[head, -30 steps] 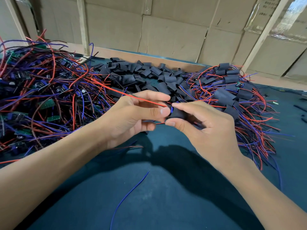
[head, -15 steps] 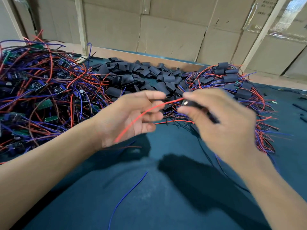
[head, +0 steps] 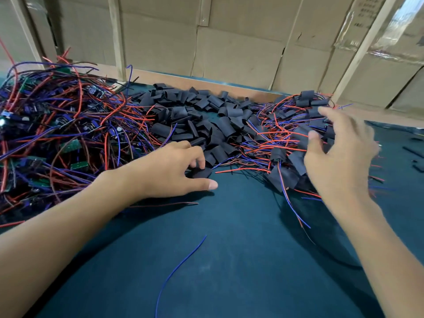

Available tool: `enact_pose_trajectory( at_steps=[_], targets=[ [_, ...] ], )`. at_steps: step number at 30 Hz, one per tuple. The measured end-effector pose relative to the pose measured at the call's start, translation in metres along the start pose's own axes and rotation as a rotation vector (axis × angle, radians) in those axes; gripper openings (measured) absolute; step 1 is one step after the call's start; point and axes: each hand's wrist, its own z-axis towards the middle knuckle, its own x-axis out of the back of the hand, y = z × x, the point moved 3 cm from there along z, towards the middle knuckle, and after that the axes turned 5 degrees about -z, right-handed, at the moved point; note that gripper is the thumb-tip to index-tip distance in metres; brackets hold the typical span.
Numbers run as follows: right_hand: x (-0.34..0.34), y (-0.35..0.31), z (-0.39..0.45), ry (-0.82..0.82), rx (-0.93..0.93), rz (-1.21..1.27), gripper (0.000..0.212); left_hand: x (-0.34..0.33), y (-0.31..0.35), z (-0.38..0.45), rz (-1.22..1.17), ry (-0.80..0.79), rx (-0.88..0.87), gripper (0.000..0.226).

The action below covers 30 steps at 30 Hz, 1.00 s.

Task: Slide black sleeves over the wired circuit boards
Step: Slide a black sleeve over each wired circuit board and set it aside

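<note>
Reaching toward the near edge of the heap of loose black sleeves (head: 206, 120), the left hand (head: 167, 171) lies low over the dark green table (head: 229, 260) with its fingers bent down onto one black sleeve (head: 202, 172) and its thumb stretched out flat beside it; whether the sleeve is truly pinched cannot be told. The right hand (head: 339, 157) hovers over the pile of sleeved boards (head: 298, 134) on the right, fingers spread and relaxed, gripping nothing (its outline is blurred). Bare wired circuit boards (head: 57, 138), tangled in red and blue leads, fill the left side of the table, well apart from the right hand. The heap of loose sleeves sits between the two piles, toward the far edge. A single blue wire (head: 179, 269) lies alone on the near table surface. Cardboard panels (head: 229, 42) stand behind the table's far edge.
</note>
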Motion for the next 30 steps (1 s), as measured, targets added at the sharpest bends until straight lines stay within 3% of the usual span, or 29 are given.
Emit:
enact_pose_trajectory(
  at_steps=[3,7,11,14,19,21,23,25,27,30],
  targets=[
    [0.000,-0.032,-0.018,0.051,0.286,0.191,0.030,-0.003,0.009,0.001,0.016,0.072,-0.059,0.027],
    [-0.018,-0.065,-0.051,-0.248,0.556,0.315,0.024,0.002,0.013,0.001,-0.067,0.087,-0.047,0.018],
    [-0.033,-0.071,-0.066,-0.472,0.612,0.334,0.036,0.007,0.023,-0.002,-0.232,0.167,-0.056,0.013],
    [-0.028,-0.068,-0.061,-0.444,0.602,0.413,0.045,0.014,0.033,-0.004,-0.615,0.138,-0.023,0.017],
    [-0.017,-0.063,-0.051,-0.250,0.612,0.470,0.028,0.017,0.040,-0.004,-0.938,0.116,0.019,0.038],
    [-0.016,-0.060,-0.048,-0.236,0.568,0.486,0.024,0.018,0.039,-0.005,-0.846,0.110,0.000,0.032],
    [-0.019,-0.054,-0.046,-0.293,0.515,0.461,0.023,0.023,0.032,-0.006,-0.491,0.065,-0.014,0.032],
    [-0.024,-0.048,-0.044,-0.401,0.490,0.362,0.023,0.026,0.020,-0.010,-0.146,-0.138,0.075,0.049],
    [-0.031,-0.043,-0.044,-0.541,0.484,0.251,0.025,0.026,0.010,-0.014,-0.028,-0.367,0.208,0.055],
    [-0.036,-0.038,-0.049,-0.803,0.526,0.135,0.039,0.023,0.009,-0.014,0.002,-0.412,0.206,0.035]
  ],
)
